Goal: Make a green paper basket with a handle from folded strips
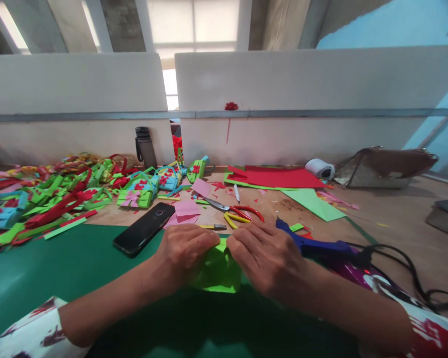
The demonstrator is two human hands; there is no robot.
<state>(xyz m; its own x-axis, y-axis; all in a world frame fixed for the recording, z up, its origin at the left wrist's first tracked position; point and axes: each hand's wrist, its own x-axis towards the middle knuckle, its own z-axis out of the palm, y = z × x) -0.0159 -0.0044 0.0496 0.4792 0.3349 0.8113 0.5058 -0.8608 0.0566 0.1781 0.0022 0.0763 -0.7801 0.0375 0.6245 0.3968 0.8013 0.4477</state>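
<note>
Mat (pixel 85 268), dark green, nearest. Green paper piece (pixel 222 273), folded, above the mat between both hands. Left hand (pixel 182 251): thumb and fingers pinching its upper left edge. Right hand (pixel 267 256): pinching its upper right edge, fingers curled. Phone (pixel 144 229), black, lying across the mat's far edge. Glue gun (pixel 321 246), blue, corded, just beside the right hand. Scissors (pixel 242 214), red-handled, lying beyond the hands. Pink paper (pixel 186 208), left of them. Red sheet (pixel 283 176), flat, farther back. Bottle (pixel 145 146), dark, upright, back left. Handbag (pixel 383 169), back right. White panels (pixel 302 82), farthest along the table.
</note>
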